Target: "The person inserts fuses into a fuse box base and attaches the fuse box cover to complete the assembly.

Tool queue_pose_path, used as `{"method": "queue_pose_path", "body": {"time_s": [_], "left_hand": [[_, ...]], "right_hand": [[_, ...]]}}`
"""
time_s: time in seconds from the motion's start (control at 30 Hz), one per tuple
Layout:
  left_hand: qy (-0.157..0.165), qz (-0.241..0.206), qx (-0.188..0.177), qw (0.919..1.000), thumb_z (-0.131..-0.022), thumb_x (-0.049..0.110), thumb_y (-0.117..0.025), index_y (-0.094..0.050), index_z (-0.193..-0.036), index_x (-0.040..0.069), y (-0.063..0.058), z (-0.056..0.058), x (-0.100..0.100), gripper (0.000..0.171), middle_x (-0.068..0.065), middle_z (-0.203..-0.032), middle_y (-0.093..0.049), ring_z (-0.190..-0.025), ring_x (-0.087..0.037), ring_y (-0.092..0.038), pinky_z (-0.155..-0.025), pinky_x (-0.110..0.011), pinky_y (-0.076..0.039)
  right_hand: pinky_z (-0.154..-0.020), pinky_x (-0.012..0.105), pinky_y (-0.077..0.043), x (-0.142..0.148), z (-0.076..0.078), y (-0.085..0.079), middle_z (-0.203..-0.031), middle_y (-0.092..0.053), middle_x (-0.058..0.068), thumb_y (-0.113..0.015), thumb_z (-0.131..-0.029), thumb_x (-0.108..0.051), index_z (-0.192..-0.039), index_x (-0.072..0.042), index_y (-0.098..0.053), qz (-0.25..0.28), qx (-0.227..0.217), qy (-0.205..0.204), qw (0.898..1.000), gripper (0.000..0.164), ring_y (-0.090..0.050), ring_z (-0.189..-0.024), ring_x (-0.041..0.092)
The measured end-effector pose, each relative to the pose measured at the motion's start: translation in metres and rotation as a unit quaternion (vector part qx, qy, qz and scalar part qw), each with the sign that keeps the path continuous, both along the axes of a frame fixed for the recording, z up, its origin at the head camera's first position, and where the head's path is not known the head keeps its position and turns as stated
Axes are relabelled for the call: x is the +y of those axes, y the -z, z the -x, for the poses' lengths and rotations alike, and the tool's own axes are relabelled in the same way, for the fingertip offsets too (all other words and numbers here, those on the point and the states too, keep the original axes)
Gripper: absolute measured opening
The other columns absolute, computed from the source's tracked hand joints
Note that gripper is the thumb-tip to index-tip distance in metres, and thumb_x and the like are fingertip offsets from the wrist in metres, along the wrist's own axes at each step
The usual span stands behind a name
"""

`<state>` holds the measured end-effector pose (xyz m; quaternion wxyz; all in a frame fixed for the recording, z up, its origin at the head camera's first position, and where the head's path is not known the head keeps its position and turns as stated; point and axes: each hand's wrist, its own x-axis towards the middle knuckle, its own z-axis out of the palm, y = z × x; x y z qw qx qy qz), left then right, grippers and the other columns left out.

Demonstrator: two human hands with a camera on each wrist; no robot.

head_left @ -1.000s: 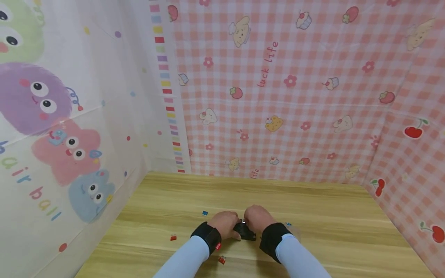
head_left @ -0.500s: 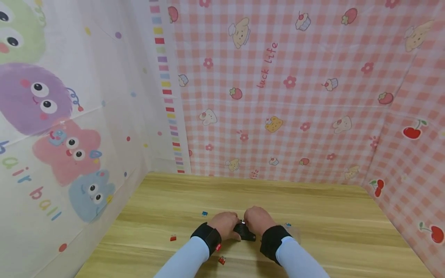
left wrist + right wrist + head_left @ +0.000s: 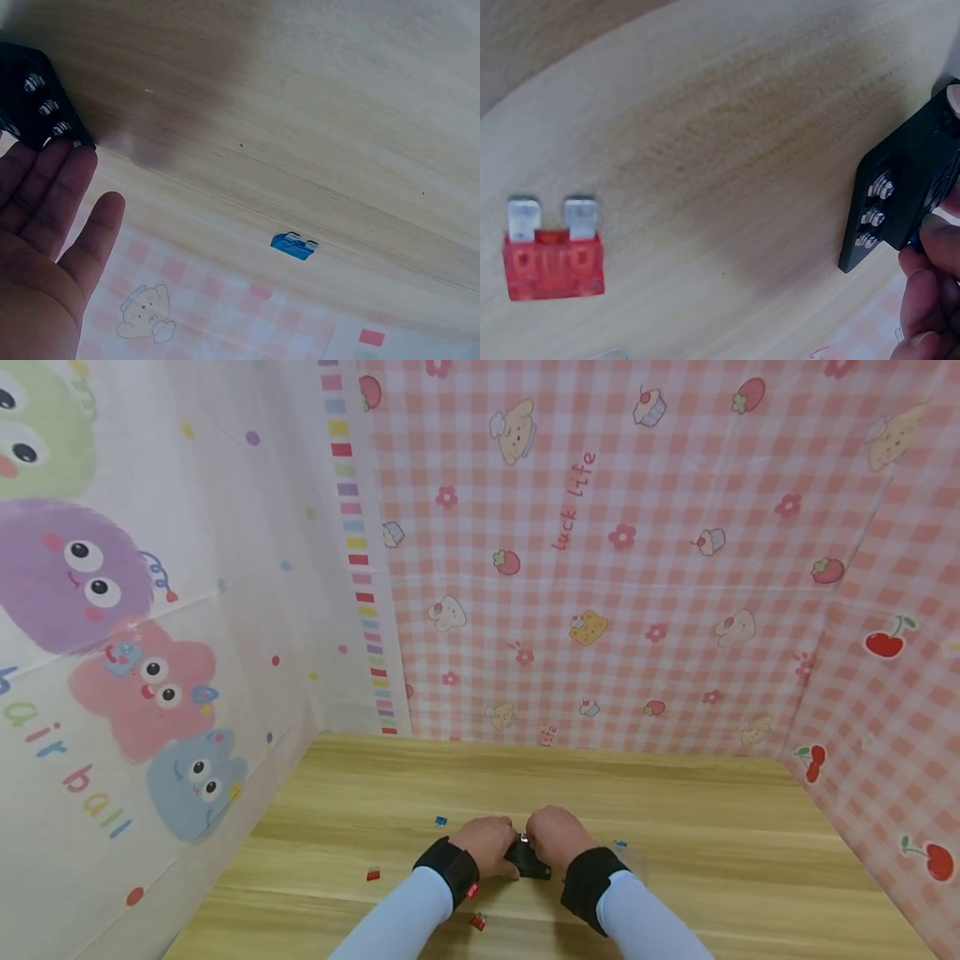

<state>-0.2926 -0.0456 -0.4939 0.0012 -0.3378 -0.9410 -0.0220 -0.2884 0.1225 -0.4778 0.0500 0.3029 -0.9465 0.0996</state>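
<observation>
A black fuse block (image 3: 531,862) with a row of metal screw terminals lies between my two hands, tilted in both wrist views. My left hand (image 3: 483,845) grips its left end, with fingers along the far edge and the thumb on the near side. At the block, my right hand (image 3: 558,835) pinches a small piece between thumb and fingers. Only a sliver of dark blue shows there in the right wrist view, apparently a blade fuse (image 3: 915,241); the fingers hide most of it.
A blue blade fuse (image 3: 441,821) lies beyond my left hand. Two red blade fuses, one (image 3: 372,875) at left and one (image 3: 478,922) nearer, rest on the wooden table (image 3: 720,877). Right of my right wrist is a clear plastic piece (image 3: 637,860) by another blue fuse (image 3: 620,843).
Both hands stay at the fuse block with almost no visible movement. The head view has shifted very slightly.
</observation>
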Motion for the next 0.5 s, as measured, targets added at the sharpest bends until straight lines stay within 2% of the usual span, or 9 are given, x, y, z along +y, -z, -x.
{"method": "queue_pose_path", "body": {"time_s": [0.23,0.5], "left_hand": [[-0.003,0.013,0.007,0.9999,-0.076,0.045,-0.084,-0.072,-0.102,0.013,0.0004,0.0003,-0.0007,0.043,0.006,-0.086,-0.057,-0.075,-0.006,-0.052,-0.071,-0.025,-0.045],[-0.014,0.037,0.006,0.9992,-0.078,0.047,-0.082,-0.072,-0.104,0.014,-0.0090,-0.0045,0.0006,0.044,0.005,-0.087,-0.059,-0.077,-0.007,-0.053,-0.072,-0.027,-0.046]], "right_hand": [[-0.059,0.032,-0.043,0.0003,-0.0002,-0.0010,-0.060,-0.052,-0.004,-0.070,-0.082,0.000,-0.066,-0.009,-0.066,0.007,-0.006,0.000,1.000,0.019,-0.044,-0.057,0.014],[-0.064,0.031,-0.044,0.0002,0.0013,-0.0017,-0.065,-0.056,-0.005,-0.071,-0.084,-0.003,-0.073,-0.009,-0.070,0.009,-0.053,0.026,0.998,0.013,-0.046,-0.062,0.013]]}}
